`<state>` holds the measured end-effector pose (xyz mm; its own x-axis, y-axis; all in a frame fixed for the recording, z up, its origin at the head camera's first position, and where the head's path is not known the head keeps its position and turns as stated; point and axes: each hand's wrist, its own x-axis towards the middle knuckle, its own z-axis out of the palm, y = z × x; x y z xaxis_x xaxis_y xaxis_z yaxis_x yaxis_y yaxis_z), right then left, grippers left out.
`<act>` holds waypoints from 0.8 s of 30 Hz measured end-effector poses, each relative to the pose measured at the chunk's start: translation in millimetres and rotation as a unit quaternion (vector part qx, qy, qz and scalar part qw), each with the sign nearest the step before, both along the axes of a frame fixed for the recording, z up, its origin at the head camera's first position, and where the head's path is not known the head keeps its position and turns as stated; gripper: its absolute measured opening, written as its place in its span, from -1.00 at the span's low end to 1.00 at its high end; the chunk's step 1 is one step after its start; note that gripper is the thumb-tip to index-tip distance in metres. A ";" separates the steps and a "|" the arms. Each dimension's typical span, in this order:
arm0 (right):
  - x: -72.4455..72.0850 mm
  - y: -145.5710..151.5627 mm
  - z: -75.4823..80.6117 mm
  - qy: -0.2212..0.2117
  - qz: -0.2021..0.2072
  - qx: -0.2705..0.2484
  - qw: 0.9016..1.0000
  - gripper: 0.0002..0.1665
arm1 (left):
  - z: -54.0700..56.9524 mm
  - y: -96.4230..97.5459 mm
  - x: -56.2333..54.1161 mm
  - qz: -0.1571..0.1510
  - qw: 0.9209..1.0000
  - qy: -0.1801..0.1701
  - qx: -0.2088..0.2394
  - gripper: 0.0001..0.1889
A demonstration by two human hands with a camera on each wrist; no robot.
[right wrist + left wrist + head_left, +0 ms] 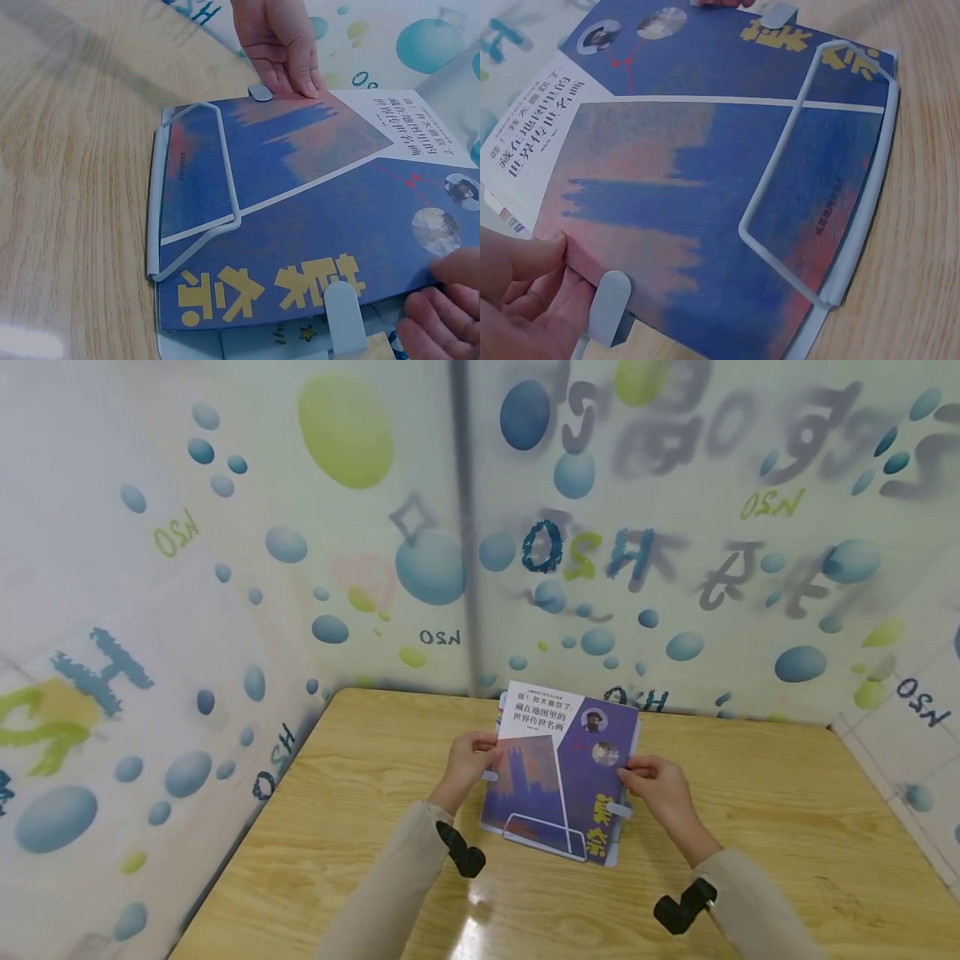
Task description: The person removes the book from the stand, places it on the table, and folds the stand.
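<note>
A book with a purple, white and painted cover leans on a pale blue book stand, whose wire loop crosses the lower front of the cover. My left hand pinches the book's left edge, thumb on the cover, just above a side clip. At the opposite edge my right hand pinches the book between thumb and curled fingers, above the other clip. Both clips lap over the cover's edges. Some fingertips are hidden behind the book.
The stand rests on a light wooden table near its back edge. Behind and to the left hang pale curtains printed with blue and green ovals and lettering. Each wrist wears a small black camera.
</note>
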<state>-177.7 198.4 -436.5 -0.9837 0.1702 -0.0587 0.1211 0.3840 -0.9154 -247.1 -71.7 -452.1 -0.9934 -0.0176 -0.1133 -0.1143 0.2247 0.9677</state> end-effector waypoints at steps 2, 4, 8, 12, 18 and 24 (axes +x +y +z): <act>-1.6 -0.8 -1.5 -0.003 -0.006 -0.010 1.000 -0.65 | -1.0 -0.1 0.8 0.006 1.000 -0.007 0.019 -0.81; -2.9 -1.3 -2.8 -0.007 -0.012 -0.020 1.000 -0.67 | -2.3 0.0 1.7 0.006 0.999 -0.011 0.033 -0.81; -4.9 -0.5 -1.8 -0.007 -0.015 -0.024 1.000 -0.72 | -4.4 1.1 1.9 0.006 0.999 -0.016 0.040 -0.80; -7.7 1.3 2.2 0.007 -0.015 -0.019 1.000 -0.74 | -1.1 2.9 -0.2 0.007 0.999 -0.021 0.043 -0.79; -11.2 4.8 10.0 0.021 -0.006 -0.007 1.000 -0.74 | 8.5 3.3 -2.3 -0.010 0.999 -0.003 0.048 -0.77; -15.7 6.6 14.5 0.047 0.022 -0.011 0.999 -0.74 | 11.2 -0.6 -5.0 -0.012 0.998 0.001 0.067 -0.77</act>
